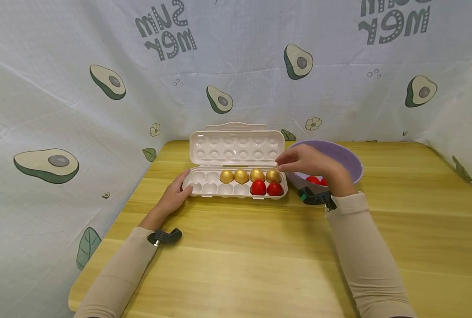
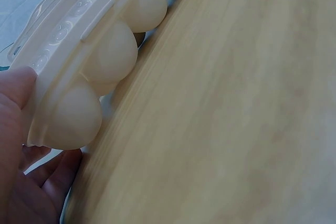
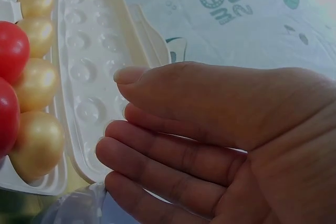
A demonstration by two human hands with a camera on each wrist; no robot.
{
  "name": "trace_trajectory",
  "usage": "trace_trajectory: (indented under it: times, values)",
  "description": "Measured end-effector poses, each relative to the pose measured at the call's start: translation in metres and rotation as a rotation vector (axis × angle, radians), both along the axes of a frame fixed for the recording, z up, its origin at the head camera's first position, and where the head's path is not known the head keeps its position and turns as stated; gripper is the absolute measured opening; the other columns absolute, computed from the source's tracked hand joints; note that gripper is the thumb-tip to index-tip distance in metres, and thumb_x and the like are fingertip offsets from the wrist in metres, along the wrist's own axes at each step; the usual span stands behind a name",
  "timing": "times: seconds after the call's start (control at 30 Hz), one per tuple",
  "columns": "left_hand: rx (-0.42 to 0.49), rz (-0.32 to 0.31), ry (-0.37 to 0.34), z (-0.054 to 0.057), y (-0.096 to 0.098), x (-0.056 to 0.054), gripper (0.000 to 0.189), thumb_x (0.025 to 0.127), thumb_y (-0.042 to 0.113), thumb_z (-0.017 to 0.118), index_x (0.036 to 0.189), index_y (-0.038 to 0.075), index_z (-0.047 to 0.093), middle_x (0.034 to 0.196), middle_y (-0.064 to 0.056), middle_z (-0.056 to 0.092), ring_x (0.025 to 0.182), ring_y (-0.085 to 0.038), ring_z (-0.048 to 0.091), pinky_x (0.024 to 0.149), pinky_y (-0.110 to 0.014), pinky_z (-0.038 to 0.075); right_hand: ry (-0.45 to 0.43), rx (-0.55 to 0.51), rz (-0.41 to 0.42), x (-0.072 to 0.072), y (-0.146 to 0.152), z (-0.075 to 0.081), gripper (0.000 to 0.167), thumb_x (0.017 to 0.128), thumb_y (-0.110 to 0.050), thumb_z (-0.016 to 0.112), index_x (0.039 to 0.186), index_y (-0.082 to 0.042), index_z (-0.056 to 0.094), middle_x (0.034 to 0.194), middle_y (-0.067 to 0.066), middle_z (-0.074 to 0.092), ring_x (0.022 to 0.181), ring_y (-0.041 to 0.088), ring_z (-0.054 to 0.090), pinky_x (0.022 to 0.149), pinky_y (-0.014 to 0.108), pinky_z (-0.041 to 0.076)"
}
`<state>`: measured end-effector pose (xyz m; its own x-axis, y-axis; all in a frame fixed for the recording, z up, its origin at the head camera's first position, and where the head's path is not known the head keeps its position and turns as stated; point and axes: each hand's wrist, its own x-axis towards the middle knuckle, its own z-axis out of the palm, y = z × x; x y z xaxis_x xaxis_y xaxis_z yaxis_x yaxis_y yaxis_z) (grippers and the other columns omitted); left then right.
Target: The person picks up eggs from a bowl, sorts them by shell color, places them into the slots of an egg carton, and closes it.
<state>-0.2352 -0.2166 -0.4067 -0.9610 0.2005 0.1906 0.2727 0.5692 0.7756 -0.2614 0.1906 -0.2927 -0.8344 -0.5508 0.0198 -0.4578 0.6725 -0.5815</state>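
A white plastic egg box (image 1: 210, 168) lies with its lid (image 1: 236, 161) raised at the back. Several gold eggs (image 1: 241, 176) fill the right part of its rear row. Two red eggs (image 1: 258, 187) sit at the right end of the front row; the cups on the left hold nothing. My left hand (image 1: 173, 194) grips the box's left end, thumb on the rim and fingers around its side. Beside the right end, my right hand (image 1: 309, 161) hovers over the edge of a purple bowl (image 1: 343, 157), fingers loosely extended and nothing in them.
Red eggs (image 1: 313, 179) lie in the bowl, partly hidden by my right hand and wrist. The wooden table (image 1: 236, 256) runs back to a patterned cloth (image 1: 252, 88), which also hangs along both sides.
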Motion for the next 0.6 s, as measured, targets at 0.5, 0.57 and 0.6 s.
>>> trace_trajectory:
  times: [0.5, 0.57, 0.6]
  values:
    - [-0.023, 0.005, 0.002, 0.000, 0.000, 0.000, 0.062, 0.098, 0.013, 0.049, 0.152, -0.001, 0.021, 0.155, -0.023, 0.024, 0.142, -0.036, 0.024, 0.115, -0.048, 0.022, -0.013, -0.028, -0.041, -0.002, 0.016, 0.000, 0.033, 0.091, -0.024, 0.068, 0.117, -0.005, 0.068, 0.113, 0.008, 0.068, 0.103, 0.024, 0.061, 0.090, 0.044, 0.052]
    - [-0.029, 0.007, 0.004, -0.001, -0.001, -0.001, 0.062, 0.098, 0.013, 0.049, 0.152, -0.001, 0.021, 0.155, -0.022, 0.024, 0.142, -0.036, 0.023, 0.115, -0.048, 0.021, -0.025, -0.030, -0.053, -0.001, 0.020, 0.001, 0.034, 0.091, -0.025, 0.067, 0.118, -0.005, 0.068, 0.113, 0.008, 0.067, 0.104, 0.025, 0.061, 0.091, 0.045, 0.051]
    - [-0.031, 0.007, 0.002, -0.001, -0.001, -0.001, 0.062, 0.098, 0.013, 0.049, 0.152, -0.001, 0.021, 0.155, -0.022, 0.024, 0.143, -0.036, 0.023, 0.115, -0.048, 0.021, -0.032, -0.030, -0.060, -0.001, 0.021, 0.001, 0.034, 0.091, -0.026, 0.067, 0.118, -0.005, 0.068, 0.113, 0.008, 0.068, 0.104, 0.025, 0.062, 0.092, 0.046, 0.051]
